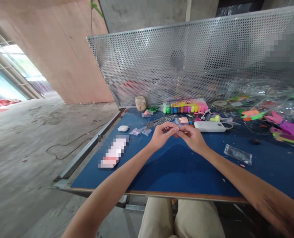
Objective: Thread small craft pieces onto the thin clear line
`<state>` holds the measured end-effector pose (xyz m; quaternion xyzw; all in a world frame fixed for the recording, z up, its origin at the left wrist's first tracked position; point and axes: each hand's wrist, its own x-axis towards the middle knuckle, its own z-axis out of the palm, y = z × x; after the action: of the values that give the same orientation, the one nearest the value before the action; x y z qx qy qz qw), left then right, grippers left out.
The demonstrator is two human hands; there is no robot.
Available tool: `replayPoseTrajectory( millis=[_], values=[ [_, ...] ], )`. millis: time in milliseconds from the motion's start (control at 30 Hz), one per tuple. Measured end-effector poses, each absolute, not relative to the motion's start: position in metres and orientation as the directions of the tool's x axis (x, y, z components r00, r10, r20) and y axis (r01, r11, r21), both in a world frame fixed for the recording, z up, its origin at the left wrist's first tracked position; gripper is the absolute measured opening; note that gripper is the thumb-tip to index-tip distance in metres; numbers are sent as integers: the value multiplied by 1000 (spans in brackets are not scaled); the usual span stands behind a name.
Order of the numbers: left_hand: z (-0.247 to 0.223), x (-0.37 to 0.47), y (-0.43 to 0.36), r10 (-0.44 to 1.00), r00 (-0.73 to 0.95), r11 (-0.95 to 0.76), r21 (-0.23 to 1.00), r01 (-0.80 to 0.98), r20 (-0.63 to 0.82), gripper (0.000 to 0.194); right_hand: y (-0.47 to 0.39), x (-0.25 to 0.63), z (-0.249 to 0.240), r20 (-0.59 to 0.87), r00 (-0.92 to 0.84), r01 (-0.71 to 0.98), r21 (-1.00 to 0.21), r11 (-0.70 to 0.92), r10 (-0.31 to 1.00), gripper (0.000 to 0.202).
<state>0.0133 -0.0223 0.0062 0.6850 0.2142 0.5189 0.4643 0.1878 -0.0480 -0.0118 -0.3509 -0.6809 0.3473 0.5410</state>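
Over the middle of the blue table, my left hand [163,134] and my right hand [191,136] meet at the fingertips. Both are closed in a pinch around something too small to make out. Just behind them lie a bundle of thin wires [161,121] and a piece of peach-coloured foam [183,120]. A white rectangular device [209,126] with a cable sits beyond my right hand. Small clear bags [145,131] with purplish contents rest to the left of my left hand.
A perforated metal screen [156,62] stands along the table's back edge. Bright marker-like tubes [185,107] in a pack lean there. Colourful foam shapes [283,127] pile up at right. A white earbud case [123,128], a blurred-out phone-like item [115,152] and a clear packet [237,154] lie around.
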Motion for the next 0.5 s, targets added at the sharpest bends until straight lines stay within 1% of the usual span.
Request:
replayPoseTrajectory(
  millis=[67, 167, 333, 500],
  values=[
    [8, 12, -23, 753, 332, -562, 817, -126, 569, 19, -51, 188, -10, 550, -124, 186, -805, 563, 826, 21],
    [11, 11, -23, 715, 292, -646, 760, -74, 635, 15, -55, 187, -7, 600, -98, 245, -759, 604, 794, 21],
    [13, 8, -23, 681, 360, -628, 761, -161, 638, 13, -59, 188, -3, 603, -178, 261, -733, 628, 778, 21],
    [16, 5, -24, 672, 442, -563, 797, -216, 594, 12, -59, 188, -5, 569, -222, 218, -763, 609, 792, 21]
  ],
)
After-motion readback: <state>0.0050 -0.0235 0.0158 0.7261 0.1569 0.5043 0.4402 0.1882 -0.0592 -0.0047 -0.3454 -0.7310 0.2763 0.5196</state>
